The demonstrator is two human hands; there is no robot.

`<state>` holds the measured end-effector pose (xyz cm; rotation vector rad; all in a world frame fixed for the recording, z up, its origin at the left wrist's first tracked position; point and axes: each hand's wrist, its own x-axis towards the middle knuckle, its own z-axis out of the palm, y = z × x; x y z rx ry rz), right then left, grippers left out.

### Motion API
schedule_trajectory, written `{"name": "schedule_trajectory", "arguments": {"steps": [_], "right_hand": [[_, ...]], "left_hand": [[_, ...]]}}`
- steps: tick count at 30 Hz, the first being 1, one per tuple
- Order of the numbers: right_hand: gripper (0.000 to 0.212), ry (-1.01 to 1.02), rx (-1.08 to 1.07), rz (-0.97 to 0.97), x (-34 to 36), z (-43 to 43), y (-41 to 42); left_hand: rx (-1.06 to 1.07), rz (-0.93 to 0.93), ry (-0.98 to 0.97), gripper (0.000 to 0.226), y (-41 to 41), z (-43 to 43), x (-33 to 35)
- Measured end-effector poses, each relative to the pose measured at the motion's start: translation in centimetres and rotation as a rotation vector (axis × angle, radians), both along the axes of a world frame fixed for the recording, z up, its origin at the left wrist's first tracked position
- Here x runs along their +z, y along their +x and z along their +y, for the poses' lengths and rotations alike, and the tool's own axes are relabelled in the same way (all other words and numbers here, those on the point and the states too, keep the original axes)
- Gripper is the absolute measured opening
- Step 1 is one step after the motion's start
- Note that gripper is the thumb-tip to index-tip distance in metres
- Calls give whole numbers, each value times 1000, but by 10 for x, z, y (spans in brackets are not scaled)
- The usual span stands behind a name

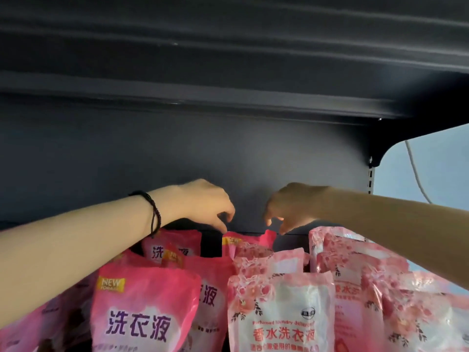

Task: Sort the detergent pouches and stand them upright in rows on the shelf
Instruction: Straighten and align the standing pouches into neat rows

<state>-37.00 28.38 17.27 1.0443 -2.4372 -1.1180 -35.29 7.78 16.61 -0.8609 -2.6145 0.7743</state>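
Against the shelf [177,158] back edge, the left hand [200,201] and right hand [294,204] curl fingers onto the rear pink pouch [250,243] top corners, grip unclear; it likely needs pulling upright into its row next.

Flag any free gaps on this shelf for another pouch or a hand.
Two dark slots at the back: one between the rear left pink pouch and the middle rear pouch, one between that pouch and the floral pouches on the right. Open air above the tops. The front pouches overlap: crowded.
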Motion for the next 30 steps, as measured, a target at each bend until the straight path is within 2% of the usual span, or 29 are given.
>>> {"name": "schedule_trajectory", "arguments": {"steps": [3, 6, 9, 12, 14, 15, 17, 19, 21, 22, 25, 27, 30], "right_hand": [[40, -77, -17, -115, -9, 0, -28], [31, -154, -44, -198, -19, -2, -43], [23, -275, -84, -211, -18, -3, -45], [17, -450, -118, -257, 2, 1, -43], [13, -656, -102, -303, 18, 5, -41], [12, -820, -88, -343, 26, 7, -37], [12, -1288, 8, -521, 41, 9, -30], [13, -1722, 194, -741, 51, 3, -22], [9, -1911, 301, -888, 51, -7, -15], [17, -1929, 286, -925, 46, -14, -13], [23, -1985, 196, -935, 34, -28, 0], [22, -2030, 230, -895, 37, -32, 10], [20, -2113, 291, -901, 50, -35, 28]], "left_hand": [[42, -135, 64, 33, -17, 3, -6], [68, -241, 171, 23, -25, 6, -18], [87, -260, 275, 19, -29, 4, -22], [67, -276, 489, 26, -24, -5, -10], [58, -279, 762, 23, -19, -13, 0], [47, -301, 968, 18, -17, -17, 5], [0, -373, 1472, 9, -13, -18, 12], [-114, -421, 1917, 11, -9, -10, 23], [-232, -394, 2194, 13, -6, 3, 36], [-262, -379, 2290, 13, -4, 10, 43], [-228, -384, 2410, 11, 4, 21, 51], [-208, -365, 2414, 10, 11, 19, 54], [-286, -321, 2417, 8, 30, 13, 64]]}}
